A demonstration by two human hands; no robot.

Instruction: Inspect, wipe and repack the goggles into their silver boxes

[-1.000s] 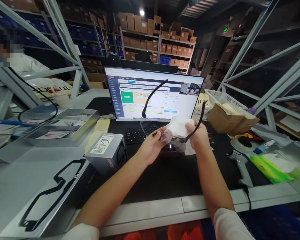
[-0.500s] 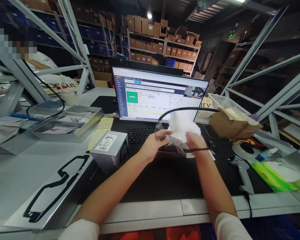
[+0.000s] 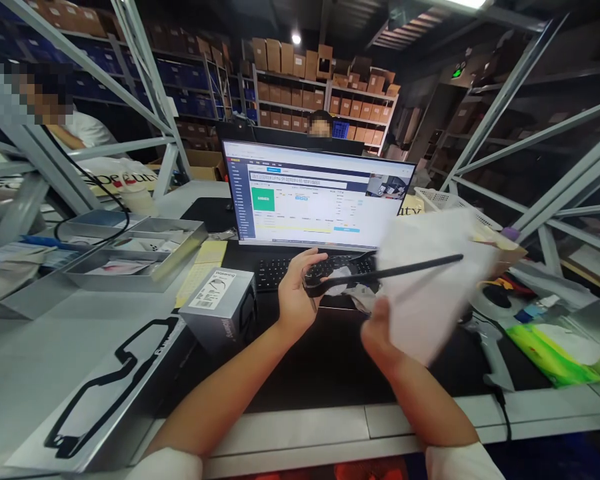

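Note:
In my left hand [image 3: 297, 290] are black-framed glasses [image 3: 380, 275], gripped at one end beside the keyboard. One long thin temple reaches right, across the front of a white sheet [image 3: 430, 293]. My right hand [image 3: 379, 330] pinches that sheet by its lower left edge. The sheet is spread out and smeared by motion; whether it is cloth or soft paper I cannot tell. Below the glasses, crumpled translucent wrapping [image 3: 363, 293] lies by the keyboard [image 3: 270, 273]. A grey product box [image 3: 220, 303] with a glasses picture on its label stands left of my left hand.
A lit monitor [image 3: 300, 200] stands ahead. A large box with a black frame outline [image 3: 105, 393] lies at left, near grey trays [image 3: 145, 257]. At right are a barcode scanner [image 3: 495, 357], a green wipes pack [image 3: 550, 353] and a tape roll [image 3: 495, 297]. Co-workers sit beyond.
The white sheet has gone from bunched up between both hands to spread out, moving right with my right hand. My left hand has turned, and the glasses have swung to point right.

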